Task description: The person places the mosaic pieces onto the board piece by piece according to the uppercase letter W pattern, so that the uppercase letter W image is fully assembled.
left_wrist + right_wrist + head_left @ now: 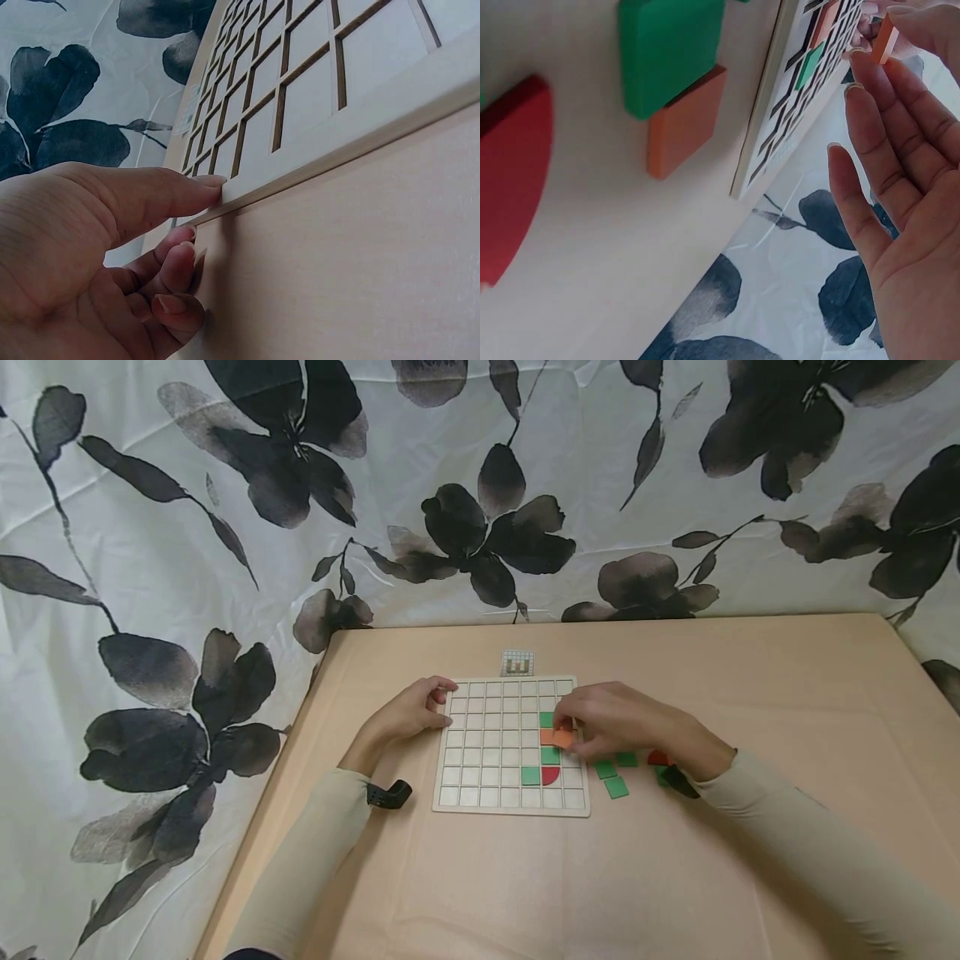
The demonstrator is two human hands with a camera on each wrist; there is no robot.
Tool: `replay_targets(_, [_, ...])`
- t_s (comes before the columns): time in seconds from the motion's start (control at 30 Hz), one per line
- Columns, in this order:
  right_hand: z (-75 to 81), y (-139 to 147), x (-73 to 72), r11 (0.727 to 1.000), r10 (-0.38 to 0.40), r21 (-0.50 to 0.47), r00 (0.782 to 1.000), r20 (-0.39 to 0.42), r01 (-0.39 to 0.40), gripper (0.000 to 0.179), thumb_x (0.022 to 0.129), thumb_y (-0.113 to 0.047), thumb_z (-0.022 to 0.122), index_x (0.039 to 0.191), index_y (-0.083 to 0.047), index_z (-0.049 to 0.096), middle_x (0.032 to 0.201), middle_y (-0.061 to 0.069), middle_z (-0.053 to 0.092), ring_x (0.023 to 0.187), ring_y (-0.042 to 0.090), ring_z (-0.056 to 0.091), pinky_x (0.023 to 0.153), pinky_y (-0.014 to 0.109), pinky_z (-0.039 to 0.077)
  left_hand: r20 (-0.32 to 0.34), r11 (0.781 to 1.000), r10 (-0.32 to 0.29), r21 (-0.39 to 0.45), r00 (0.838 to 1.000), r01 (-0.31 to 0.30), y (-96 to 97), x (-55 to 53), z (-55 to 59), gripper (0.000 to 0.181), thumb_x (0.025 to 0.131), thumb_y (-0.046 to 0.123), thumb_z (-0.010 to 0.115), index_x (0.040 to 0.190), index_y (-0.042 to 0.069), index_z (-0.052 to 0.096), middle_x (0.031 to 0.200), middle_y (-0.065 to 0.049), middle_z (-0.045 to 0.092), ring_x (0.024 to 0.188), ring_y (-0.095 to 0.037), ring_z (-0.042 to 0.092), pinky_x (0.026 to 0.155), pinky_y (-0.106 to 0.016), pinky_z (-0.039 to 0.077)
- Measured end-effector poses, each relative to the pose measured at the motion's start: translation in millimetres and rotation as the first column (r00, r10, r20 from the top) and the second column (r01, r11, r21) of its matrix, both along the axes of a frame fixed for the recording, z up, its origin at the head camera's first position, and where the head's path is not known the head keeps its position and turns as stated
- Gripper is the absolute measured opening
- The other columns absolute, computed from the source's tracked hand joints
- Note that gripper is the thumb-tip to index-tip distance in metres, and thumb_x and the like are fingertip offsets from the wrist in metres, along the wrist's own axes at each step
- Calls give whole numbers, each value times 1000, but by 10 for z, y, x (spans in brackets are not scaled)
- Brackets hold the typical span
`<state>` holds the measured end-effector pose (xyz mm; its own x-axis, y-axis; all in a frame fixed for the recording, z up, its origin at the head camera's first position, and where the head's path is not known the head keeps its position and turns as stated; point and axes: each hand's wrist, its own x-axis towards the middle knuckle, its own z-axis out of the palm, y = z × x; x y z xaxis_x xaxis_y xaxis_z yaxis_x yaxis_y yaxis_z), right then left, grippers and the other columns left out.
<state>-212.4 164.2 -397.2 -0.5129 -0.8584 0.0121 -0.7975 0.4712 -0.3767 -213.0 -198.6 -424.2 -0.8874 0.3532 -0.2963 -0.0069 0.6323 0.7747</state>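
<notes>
A white grid board [510, 812] lies on the table. My left hand [411, 706] holds its left edge near the far corner, thumb [199, 191] on the rim and the other fingers curled beside it. Between thumb and fingertips, my right hand [618, 714] pinches an orange square tile [885, 39] over the board's right-hand columns. Beside that tile, an orange tile [546, 737] sits in a cell between a green tile [546, 719] and another green tile [551, 756]. Nearer me are a red rounded piece [551, 775] and a green tile [531, 776].
Loose green tiles [617, 787] and a red piece [658, 758] lie right of the board, partly under my right wrist. An orange tile [686, 124] lies against a green one there. A small grid-patterned card [517, 662] is beyond the board. Floral cloth [412, 443] hangs behind the table.
</notes>
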Motion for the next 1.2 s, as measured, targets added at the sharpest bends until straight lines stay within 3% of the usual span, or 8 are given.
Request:
replay_targets(0.23, [-6, -73, 14, 999, 30, -14, 1000, -10, -30, 21, 80, -27, 75, 100, -23, 71, 89, -9, 64, 79, 5, 52, 70, 26, 46, 5, 1000, 0, 7, 1000, 0, 2, 18, 15, 58, 88, -2, 75, 140, -5, 50, 109, -20, 46, 87, -25, 42, 72, -30, 37])
replay_targets(0.9, [25, -258, 64, 992, 107, -69, 994, -28, -108, 22, 83, -26, 75, 104, -20, 70, 91, -8, 64, 82, 4, 53, 73, 27, 47, 6, 1000, 6, -27, 1000, -6, 0, 12, 4, 54, 88, 0, 75, 138, 3, 53, 105, -12, 46, 87, -21, 44, 74, -30, 39])
replay_targets(1.2, [12, -369, 82, 993, 115, -17, 993, 6, -114, 25, 84, -32, 76, 106, -22, 70, 92, -8, 62, 82, 6, 52, 73, 26, 44, 10, 1000, 14, -23, 1000, -14, 6, -4, -15, 54, 88, -1, 75, 138, 2, 53, 105, -11, 45, 87, -22, 43, 74, -31, 39])
